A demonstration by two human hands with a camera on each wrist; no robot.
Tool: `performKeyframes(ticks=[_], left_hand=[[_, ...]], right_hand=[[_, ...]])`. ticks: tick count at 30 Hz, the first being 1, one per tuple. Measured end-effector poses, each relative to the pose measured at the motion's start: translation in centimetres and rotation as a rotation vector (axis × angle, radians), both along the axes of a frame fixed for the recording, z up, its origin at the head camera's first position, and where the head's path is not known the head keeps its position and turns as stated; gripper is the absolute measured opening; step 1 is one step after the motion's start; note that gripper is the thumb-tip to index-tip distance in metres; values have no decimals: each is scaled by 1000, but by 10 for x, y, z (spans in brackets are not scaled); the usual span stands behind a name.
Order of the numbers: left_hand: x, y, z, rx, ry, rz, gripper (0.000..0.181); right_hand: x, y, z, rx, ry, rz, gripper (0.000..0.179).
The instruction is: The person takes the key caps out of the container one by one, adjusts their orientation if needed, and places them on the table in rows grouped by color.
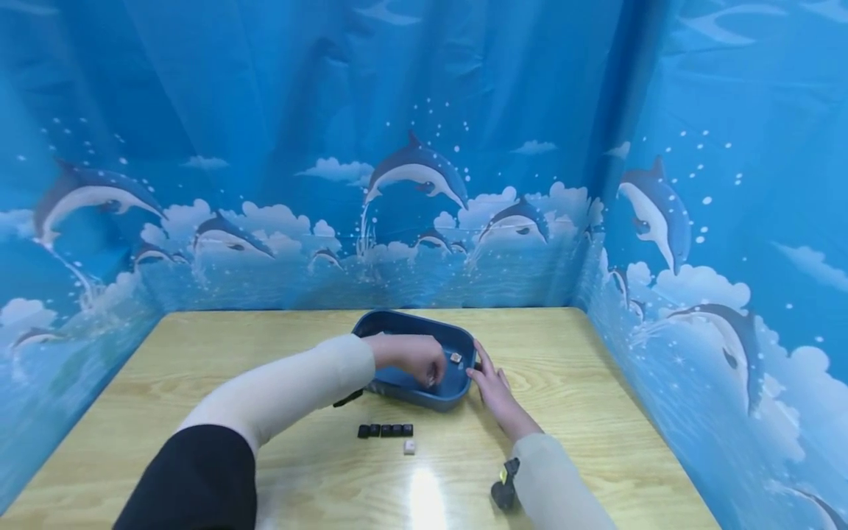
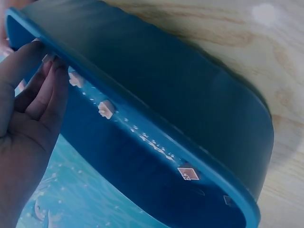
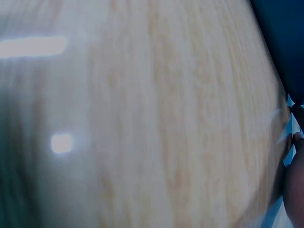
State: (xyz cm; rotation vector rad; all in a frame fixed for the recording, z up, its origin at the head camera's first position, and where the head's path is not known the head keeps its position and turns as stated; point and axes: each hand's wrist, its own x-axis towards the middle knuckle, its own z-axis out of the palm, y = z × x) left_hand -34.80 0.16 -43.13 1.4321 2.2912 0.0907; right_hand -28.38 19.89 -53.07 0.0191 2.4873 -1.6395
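Left hand (image 1: pixel 420 359) dips into the blue bin (image 1: pixel 391 321), its fingers bunched and their tips together, and in the left wrist view they seem to pinch a small pale piece (image 2: pixel 48 58) between thumb and fingertips. Right hand (image 1: pixel 495 390) rests at the bin's right end, thumb and fingers spread around the outside of the rim as if steadying it; the right wrist view catches only part of this hand, so how firmly it grips I cannot tell. The bin stands on the wooden table (image 1: pixel 563 346), toward the back edge. Inside it, a pale keycap (image 1: pixel 456 358) lies to the right of the left hand, and the left wrist view shows several pale pieces (image 2: pixel 106 109) spaced apart within. On the near side of the bin, five black keycaps (image 1: pixel 386 430) sit in a row, with one white keycap (image 1: pixel 409 447) just below the right end. A dark wrist device (image 1: pixel 505 487) hangs by the right cuff (image 1: pixel 553 475). Behind and beside the table hangs a blue curtain (image 1: pixel 278 96) printed with dolphins and clouds.
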Motion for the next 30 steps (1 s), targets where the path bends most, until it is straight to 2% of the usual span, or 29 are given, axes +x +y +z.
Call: performKeyframes(ticks=[6,13,17,21,30], left_hand=[[16,-9,10,74,-26,47,22],[29,-26,17,234,-17,118,21],[35,-34,20,287,10,159,21],[42,-38,20,320,26,188,21],[61,-46,11,412,-35,289,20]], right_hand=[[0,-1,-1,13,4,3,66],[1,-2,-1,19,-15,0,65],[3,-3,2,25,-11,4,66],[3,-3,3,25,-6,8,66],[-1,1,-3,32,27,16,67]])
